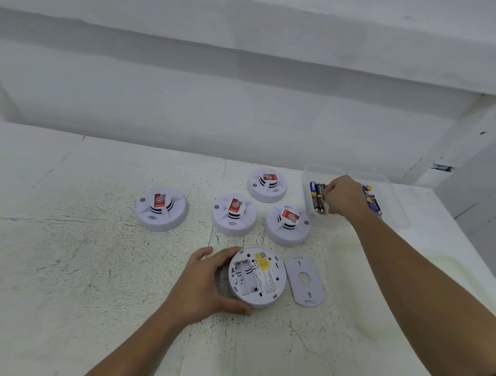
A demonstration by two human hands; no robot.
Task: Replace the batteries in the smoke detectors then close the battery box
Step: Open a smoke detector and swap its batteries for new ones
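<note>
An upturned white smoke detector (258, 277) lies near me with its battery bay showing and a yellow label on its back. My left hand (207, 280) grips its left rim, thumb and fingers curled round the edge. Its flat mounting plate (305, 281) lies just to its right. At the back right stands a clear plastic battery box (395, 201) holding blue and black batteries (316, 197). My right hand (345, 197) reaches into the box, fingertips pinching a battery at its left end. More batteries (374, 201) show behind the hand.
Several more white smoke detectors stand face up on the white table: one at the left (162, 208), one in the middle (234, 214), one at the right (287, 220), one behind (267, 184). A white wall rises behind the table.
</note>
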